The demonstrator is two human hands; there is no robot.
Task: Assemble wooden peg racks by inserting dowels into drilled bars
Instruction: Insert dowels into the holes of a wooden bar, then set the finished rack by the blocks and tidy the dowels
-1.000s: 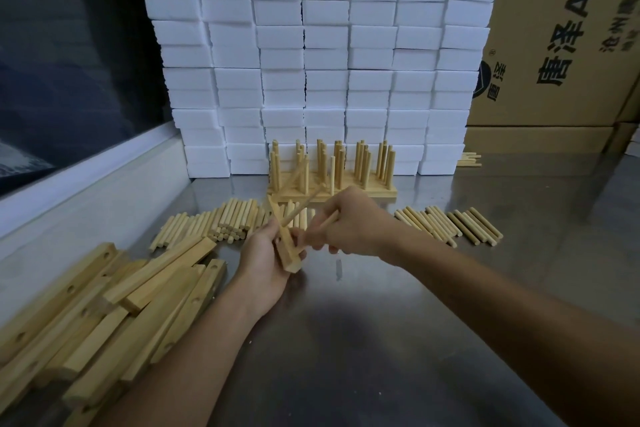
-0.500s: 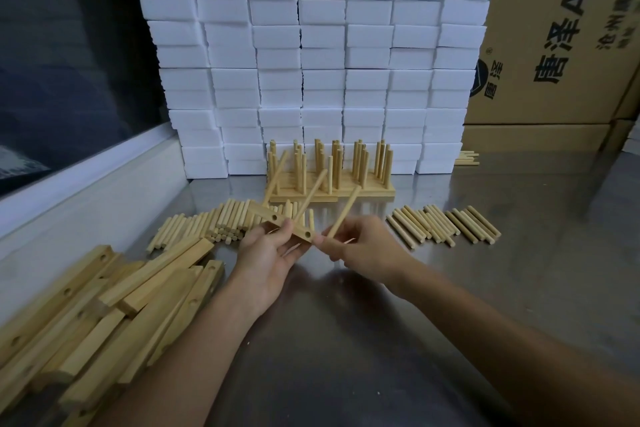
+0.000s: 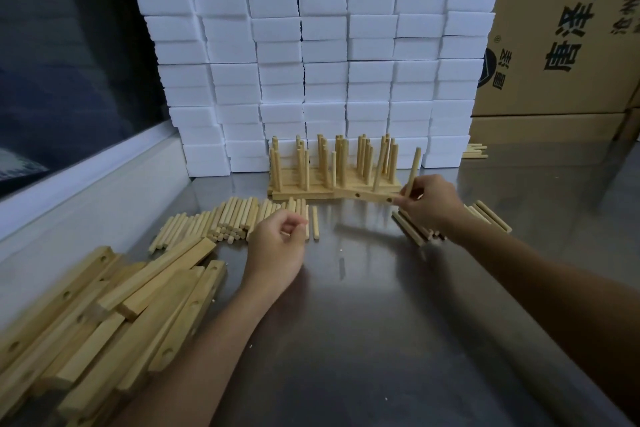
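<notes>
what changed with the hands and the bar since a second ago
The left hand let go of the drilled wooden bar and now hovers loosely curled, holding nothing. The right hand carried the bar back and right to the finished wooden peg racks, gripping its end and a wooden dowel. Loose dowel piles, bar stack and white foam blocks stayed put.

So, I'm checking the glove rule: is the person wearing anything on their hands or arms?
No. The left hand and right hand are bare, without gloves, rings or a watch, and both forearms are uncovered up to the frame edge; no sleeves show.
</notes>
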